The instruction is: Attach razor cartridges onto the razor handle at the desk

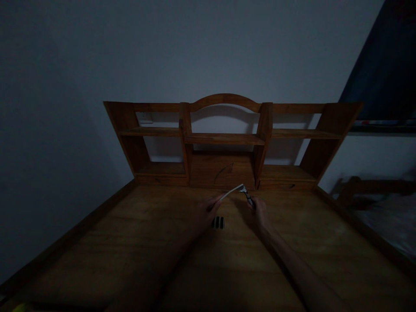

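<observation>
In the head view my left hand is closed around the lower end of a thin, pale, slightly curved stick, possibly a brush handle. Its far end slants up to the right. My right hand grips the dark handle of what looks like a razor. The razor's light head meets the tip of the pale stick, though dim light hides whether they press together. Just below my left hand, a small dark piece with pale stripes lies on the wooden desk.
Along the back of the desk stands a wooden shelf unit with cubbies and low drawers. Behind it rises a pale wall. A dark window or curtain is at the upper right, above a wooden rail.
</observation>
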Demonstrator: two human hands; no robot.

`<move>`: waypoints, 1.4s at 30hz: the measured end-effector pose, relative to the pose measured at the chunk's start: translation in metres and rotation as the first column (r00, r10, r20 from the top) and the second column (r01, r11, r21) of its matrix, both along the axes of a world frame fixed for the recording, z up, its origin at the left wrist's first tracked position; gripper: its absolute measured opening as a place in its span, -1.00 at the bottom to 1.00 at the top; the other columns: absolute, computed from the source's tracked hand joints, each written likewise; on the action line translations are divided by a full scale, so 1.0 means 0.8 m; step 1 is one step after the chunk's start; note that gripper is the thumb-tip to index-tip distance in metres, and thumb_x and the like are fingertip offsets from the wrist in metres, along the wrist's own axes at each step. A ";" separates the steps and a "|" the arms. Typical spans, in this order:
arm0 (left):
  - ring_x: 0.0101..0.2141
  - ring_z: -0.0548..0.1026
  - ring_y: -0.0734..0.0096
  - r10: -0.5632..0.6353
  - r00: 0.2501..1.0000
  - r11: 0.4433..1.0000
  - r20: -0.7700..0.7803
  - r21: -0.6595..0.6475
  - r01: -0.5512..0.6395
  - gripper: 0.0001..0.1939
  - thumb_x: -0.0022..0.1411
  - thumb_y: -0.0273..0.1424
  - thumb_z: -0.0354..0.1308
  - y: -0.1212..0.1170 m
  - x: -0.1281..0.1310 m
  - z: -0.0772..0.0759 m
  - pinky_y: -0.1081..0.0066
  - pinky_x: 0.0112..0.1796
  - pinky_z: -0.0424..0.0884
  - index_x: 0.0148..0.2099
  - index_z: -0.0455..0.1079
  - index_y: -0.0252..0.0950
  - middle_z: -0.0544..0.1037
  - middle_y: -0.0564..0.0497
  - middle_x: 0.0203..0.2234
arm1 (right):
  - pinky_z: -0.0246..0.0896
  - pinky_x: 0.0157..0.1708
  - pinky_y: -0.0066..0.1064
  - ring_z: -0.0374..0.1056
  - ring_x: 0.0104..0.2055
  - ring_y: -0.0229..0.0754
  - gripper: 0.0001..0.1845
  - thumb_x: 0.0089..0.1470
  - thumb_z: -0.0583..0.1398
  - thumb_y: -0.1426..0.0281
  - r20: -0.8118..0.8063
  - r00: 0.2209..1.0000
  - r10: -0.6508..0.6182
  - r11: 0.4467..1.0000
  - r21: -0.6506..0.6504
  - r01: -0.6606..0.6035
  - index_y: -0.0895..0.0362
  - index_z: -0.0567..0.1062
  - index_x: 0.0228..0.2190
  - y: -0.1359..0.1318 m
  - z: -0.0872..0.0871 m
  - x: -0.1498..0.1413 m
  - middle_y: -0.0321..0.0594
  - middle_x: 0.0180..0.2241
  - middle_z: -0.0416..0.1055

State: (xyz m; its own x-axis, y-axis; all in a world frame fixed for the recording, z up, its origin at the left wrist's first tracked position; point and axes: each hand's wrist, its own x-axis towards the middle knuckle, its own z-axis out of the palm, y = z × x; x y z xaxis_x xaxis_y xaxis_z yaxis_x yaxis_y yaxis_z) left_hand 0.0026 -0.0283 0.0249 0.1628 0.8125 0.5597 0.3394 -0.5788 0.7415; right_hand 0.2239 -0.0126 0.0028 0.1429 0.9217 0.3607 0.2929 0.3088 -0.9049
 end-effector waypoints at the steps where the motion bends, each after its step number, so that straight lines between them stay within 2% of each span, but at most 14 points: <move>1: -0.07 0.49 0.28 0.000 1.000 1.000 -0.002 -0.004 0.000 -0.65 0.30 -0.23 -0.03 0.000 0.000 0.000 0.21 -0.02 0.42 0.03 0.43 -0.20 0.53 -0.04 -0.06 | -0.02 -0.56 -0.45 0.13 -0.57 -0.25 -0.63 0.02 0.01 0.17 0.087 0.995 -0.040 0.998 0.044 0.036 0.14 0.35 -0.62 -0.001 0.002 0.004 -0.30 -0.65 0.21; 4: -0.11 0.51 0.27 0.005 1.000 1.000 -0.011 -0.022 -0.005 -0.66 0.30 -0.23 -0.02 0.000 0.000 0.001 0.23 -0.07 0.45 0.02 0.44 -0.19 0.55 -0.05 -0.11 | 0.06 -0.44 -0.41 0.23 -0.45 -0.16 -0.65 0.02 0.03 0.21 0.242 0.963 -0.115 0.991 0.096 0.094 0.20 0.47 -0.50 -0.004 0.007 0.012 -0.20 -0.55 0.32; 9: -0.05 0.48 0.31 -0.029 1.000 0.999 0.002 0.016 0.029 -0.67 0.31 -0.26 -0.02 -0.005 0.000 0.007 0.26 -0.02 0.41 0.04 0.42 -0.14 0.52 0.00 -0.06 | 0.09 -0.37 -0.38 0.29 -0.36 -0.11 -0.54 0.15 -0.08 0.22 0.314 0.924 -0.220 0.975 0.096 0.199 0.20 0.53 -0.36 -0.008 0.017 0.027 -0.12 -0.46 0.42; 16: -0.01 0.44 0.31 -0.016 0.999 0.999 -0.030 0.034 0.017 -0.64 0.31 -0.27 -0.02 -0.007 -0.003 0.005 0.25 0.03 0.35 0.10 0.36 -0.16 0.53 -0.02 -0.07 | -0.04 -0.48 -0.40 0.27 -0.49 -0.16 -0.39 0.22 -0.14 0.13 0.460 0.859 -0.223 0.975 0.109 0.195 0.22 0.53 -0.48 -0.013 0.032 0.036 -0.12 -0.57 0.40; 23: -0.03 0.45 0.27 0.033 0.999 0.999 -0.010 -0.006 -0.033 -0.63 0.33 -0.23 -0.06 0.001 0.000 -0.002 0.17 0.01 0.37 0.11 0.35 -0.14 0.50 -0.03 -0.02 | -0.07 -0.50 -0.40 0.28 -0.52 -0.16 -0.37 0.24 -0.15 0.10 0.475 0.847 -0.238 0.971 0.144 0.193 0.20 0.48 -0.56 -0.017 0.033 0.028 -0.10 -0.59 0.42; 27: -0.06 0.47 0.29 0.015 0.999 1.000 -0.038 -0.008 -0.015 -0.61 0.32 -0.22 -0.06 -0.004 0.001 0.001 0.23 -0.01 0.39 0.12 0.34 -0.14 0.51 0.01 -0.04 | -0.09 -0.52 -0.40 0.29 -0.54 -0.15 -0.36 0.24 -0.16 0.11 0.520 0.822 -0.235 0.972 0.147 0.185 0.19 0.46 -0.60 -0.018 0.034 0.027 -0.11 -0.61 0.41; 31: -0.05 0.47 0.36 -0.023 0.996 1.000 -0.081 0.000 0.023 -0.63 0.32 -0.24 -0.07 -0.005 0.003 0.002 0.30 0.00 0.38 0.12 0.34 -0.12 0.51 0.05 -0.04 | -0.09 -0.51 -0.41 0.31 -0.52 -0.15 -0.36 0.24 -0.15 0.10 0.510 0.831 -0.222 0.975 0.140 0.175 0.19 0.47 -0.58 -0.017 0.034 0.027 -0.12 -0.59 0.42; 38: -0.04 0.47 0.35 0.011 0.995 1.000 -0.102 0.005 -0.010 -0.63 0.33 -0.24 -0.06 0.005 0.000 -0.006 0.25 0.02 0.36 0.12 0.34 -0.13 0.50 0.03 -0.02 | -0.13 -0.53 -0.42 0.24 -0.57 -0.19 -0.37 0.24 -0.13 0.08 0.470 0.854 -0.221 0.973 0.168 0.159 0.18 0.40 -0.64 -0.017 0.031 0.025 -0.20 -0.64 0.34; 42: -0.04 0.47 0.33 0.015 0.995 1.000 -0.099 0.007 -0.014 -0.62 0.33 -0.24 -0.07 0.006 0.001 -0.010 0.24 0.02 0.35 0.12 0.34 -0.16 0.50 -0.01 -0.02 | -0.10 -0.52 -0.42 0.27 -0.55 -0.18 -0.36 0.24 -0.13 0.08 0.476 0.852 -0.216 0.974 0.159 0.159 0.19 0.42 -0.62 -0.015 0.028 0.025 -0.17 -0.63 0.37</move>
State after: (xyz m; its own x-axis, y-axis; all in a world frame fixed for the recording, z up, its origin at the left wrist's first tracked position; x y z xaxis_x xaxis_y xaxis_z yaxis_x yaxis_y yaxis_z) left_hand 0.0030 -0.0238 0.0170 0.2058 0.8118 0.5464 0.4194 -0.5777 0.7003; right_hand 0.2439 -0.0247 0.0252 0.0885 0.8458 0.5262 0.7496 0.2913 -0.5944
